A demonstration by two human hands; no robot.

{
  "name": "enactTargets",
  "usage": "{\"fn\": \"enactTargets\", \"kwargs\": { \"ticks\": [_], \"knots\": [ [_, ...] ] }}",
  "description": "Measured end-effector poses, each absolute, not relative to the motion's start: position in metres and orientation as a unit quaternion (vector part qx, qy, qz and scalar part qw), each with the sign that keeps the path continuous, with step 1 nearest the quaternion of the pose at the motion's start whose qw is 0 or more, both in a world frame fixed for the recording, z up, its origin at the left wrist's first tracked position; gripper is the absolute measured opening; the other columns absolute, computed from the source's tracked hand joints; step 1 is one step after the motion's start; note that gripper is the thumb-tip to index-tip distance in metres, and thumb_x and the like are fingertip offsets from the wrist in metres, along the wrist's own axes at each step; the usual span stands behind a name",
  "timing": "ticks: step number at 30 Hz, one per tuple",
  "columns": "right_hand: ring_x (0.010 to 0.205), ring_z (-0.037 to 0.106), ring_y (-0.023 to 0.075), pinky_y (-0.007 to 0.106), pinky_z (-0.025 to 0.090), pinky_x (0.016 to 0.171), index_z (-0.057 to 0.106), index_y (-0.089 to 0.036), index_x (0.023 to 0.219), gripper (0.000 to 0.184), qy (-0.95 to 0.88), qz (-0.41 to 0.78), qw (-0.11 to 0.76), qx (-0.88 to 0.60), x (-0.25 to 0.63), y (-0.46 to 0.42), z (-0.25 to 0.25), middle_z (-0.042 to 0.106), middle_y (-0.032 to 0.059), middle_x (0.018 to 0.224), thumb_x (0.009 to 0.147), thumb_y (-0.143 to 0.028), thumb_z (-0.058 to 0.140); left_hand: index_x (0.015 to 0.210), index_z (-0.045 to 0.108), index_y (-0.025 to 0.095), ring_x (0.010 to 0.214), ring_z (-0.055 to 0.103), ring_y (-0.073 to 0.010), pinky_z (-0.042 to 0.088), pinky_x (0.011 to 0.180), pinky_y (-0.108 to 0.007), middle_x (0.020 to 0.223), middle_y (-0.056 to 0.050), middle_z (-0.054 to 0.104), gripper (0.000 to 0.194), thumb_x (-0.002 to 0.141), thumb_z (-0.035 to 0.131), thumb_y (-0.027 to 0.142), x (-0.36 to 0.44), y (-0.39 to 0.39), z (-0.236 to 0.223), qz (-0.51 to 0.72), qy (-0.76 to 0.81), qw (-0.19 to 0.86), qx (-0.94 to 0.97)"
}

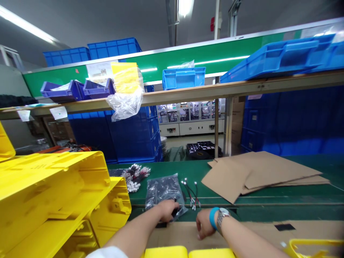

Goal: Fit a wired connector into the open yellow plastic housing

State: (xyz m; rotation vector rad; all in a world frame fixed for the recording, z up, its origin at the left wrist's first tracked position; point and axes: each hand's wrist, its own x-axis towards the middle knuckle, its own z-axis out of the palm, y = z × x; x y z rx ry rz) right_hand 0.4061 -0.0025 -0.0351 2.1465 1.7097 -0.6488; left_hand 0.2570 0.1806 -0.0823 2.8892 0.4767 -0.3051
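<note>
Our L hand (pixel 167 210) grips bag (pixel 161 190) w/ firm hold at front edge of bench (pixel 279 211); R hand (pixel 204 224) half-open nr wires (pixel 191 193), not touching.

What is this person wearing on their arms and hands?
The right hand has a bright blue wristband and a silver metal watch at the wrist. The left hand is bare, and a white sleeve shows near the elbow.

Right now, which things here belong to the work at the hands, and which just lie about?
At the hands: left hand on a plastic bag of dark parts; right hand nearest loose wire leads.
Lying about: cardboard sheets, a wire bundle, yellow crates, blue bins.
</note>
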Motion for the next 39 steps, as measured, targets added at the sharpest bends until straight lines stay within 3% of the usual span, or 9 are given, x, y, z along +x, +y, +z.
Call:
{"fn": "enactTargets", "kwargs": {
  "ticks": [8, 14, 20, 24, 27, 30, 32, 35, 39],
  "knots": [
    [0.109, 0.073, 0.0323, 0.041, 0.057, 0.096, 0.081, -0.024, 0.116, 0.044, 0.603, -0.225, 0.152, 0.75, 0.409, -0.001, -0.041, 0.079, 0.0074, 0.114, 0.074, -0.038, 0.083, 0.126, 0.064, 0.022, 0.118, 0.068, -0.0419, 0.057, 0.1, -0.05, 0.123, -0.019, 0.072, 0.056, 0.072, 0.077, 0.021, 0.263, 0.178, -0.08, -0.114, 0.19, 0.042, 0.974],
    [0.109, 0.073, 0.0336, 0.042, 0.057, 0.096, 0.081, -0.022, 0.116, 0.045, 0.604, -0.23, 0.15, 0.748, 0.411, 0.0, -0.043, 0.079, 0.0095, 0.114, 0.074, -0.037, 0.084, 0.11, 0.071, 0.023, 0.114, 0.07, -0.0411, 0.058, 0.096, -0.05, 0.118, -0.017, 0.075, 0.036, 0.074, 0.073, 0.016, 0.264, 0.184, -0.084, -0.107, 0.189, 0.038, 0.975],
    [0.107, 0.073, 0.0345, 0.043, 0.057, 0.094, 0.081, -0.021, 0.115, 0.043, 0.608, -0.225, 0.145, 0.748, 0.412, -0.002, -0.045, 0.08, 0.0104, 0.111, 0.075, -0.037, 0.083, 0.093, 0.073, 0.021, 0.112, 0.07, -0.0426, 0.056, 0.094, -0.05, 0.11, -0.015, 0.076, 0.027, 0.069, 0.073, 0.01, 0.264, 0.19, -0.084, -0.068, 0.182, 0.095, 0.976],
    [0.104, 0.074, 0.0371, 0.047, 0.058, 0.093, 0.083, -0.019, 0.11, 0.038, 0.623, -0.211, 0.109, 0.746, 0.411, -0.004, -0.042, 0.08, 0.0127, 0.107, 0.076, -0.036, 0.083, 0.076, 0.066, 0.019, 0.104, 0.071, -0.0404, 0.053, 0.09, -0.047, 0.09, -0.01, 0.075, 0.026, 0.056, 0.072, 0.004, 0.265, 0.197, -0.079, -0.024, 0.181, 0.182, 0.966],
    [0.114, 0.069, 0.0405, 0.051, 0.054, 0.1, 0.074, -0.013, 0.128, 0.057, 0.653, -0.181, 0.006, 0.735, 0.408, -0.003, -0.036, 0.075, 0.0193, 0.12, 0.075, -0.032, 0.085, 0.074, 0.06, 0.02, 0.081, 0.072, -0.0302, 0.053, 0.074, -0.038, 0.072, -0.003, 0.069, 0.025, 0.057, 0.077, 0.014, 0.264, 0.199, -0.073, 0.01, 0.197, 0.311, 0.93],
    [0.114, 0.068, 0.0352, 0.047, 0.055, 0.099, 0.057, -0.014, 0.145, 0.078, 0.673, -0.162, -0.183, 0.698, 0.403, 0.003, -0.031, 0.063, 0.0206, 0.138, 0.074, -0.026, 0.084, 0.08, 0.058, 0.021, 0.064, 0.068, -0.0201, 0.046, 0.057, -0.028, 0.064, 0.001, 0.066, 0.035, 0.059, 0.083, 0.034, 0.263, 0.197, -0.063, 0.024, 0.193, 0.463, 0.865],
    [0.1, 0.07, 0.0272, 0.041, 0.057, 0.092, 0.055, -0.018, 0.145, 0.074, 0.672, -0.17, -0.294, 0.658, 0.4, 0.006, -0.03, 0.063, 0.0163, 0.136, 0.076, -0.02, 0.079, 0.086, 0.06, 0.021, 0.062, 0.066, -0.0162, 0.038, 0.051, -0.024, 0.065, 0.002, 0.067, 0.047, 0.056, 0.087, 0.045, 0.26, 0.193, -0.054, 0.034, 0.178, 0.537, 0.824],
    [0.086, 0.071, 0.0208, 0.036, 0.057, 0.083, 0.064, -0.018, 0.129, 0.053, 0.667, -0.194, -0.386, 0.606, 0.396, 0.011, -0.031, 0.072, 0.0094, 0.118, 0.077, -0.012, 0.07, 0.091, 0.064, 0.02, 0.063, 0.065, -0.0133, 0.031, 0.046, -0.021, 0.069, 0.002, 0.069, 0.062, 0.05, 0.093, 0.054, 0.255, 0.189, -0.042, 0.037, 0.163, 0.609, 0.775],
    [0.079, 0.068, 0.0182, 0.031, 0.054, 0.075, 0.069, -0.016, 0.114, 0.042, 0.634, -0.256, -0.443, 0.58, 0.396, 0.015, -0.033, 0.073, 0.0059, 0.1, 0.072, -0.013, 0.071, 0.092, 0.067, 0.018, 0.062, 0.063, -0.0109, 0.044, 0.05, -0.021, 0.071, 0.003, 0.068, 0.068, 0.043, 0.1, 0.052, 0.247, 0.188, -0.035, 0.011, 0.152, 0.67, 0.726]
  ]
}}
